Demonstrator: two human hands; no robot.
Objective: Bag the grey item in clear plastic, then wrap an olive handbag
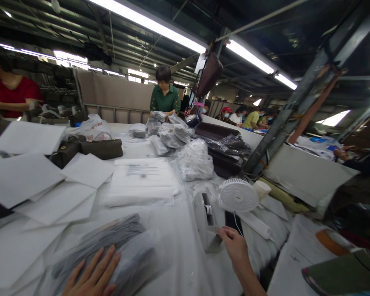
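Note:
My left hand (94,273) lies flat, fingers spread, on a clear plastic bag (142,250) with a folded dark grey item inside. The bag rests on the white-covered table (175,230) in front of me. At the front end of a white tape dispenser (202,224), my right hand (236,244) is closed in a pinch on the tape's end; the strip itself hardly shows. A dark phone (233,222) lies just beyond that hand, partly under a white cable.
White sheets (21,176) overlap on the left, near dark handbags (101,149). A packet of white bags (143,176) lies ahead, with bagged items (169,133) behind it. A white fan (238,195) stands right. A person in green (165,98) works across the table; a metal post (283,107) rises at right.

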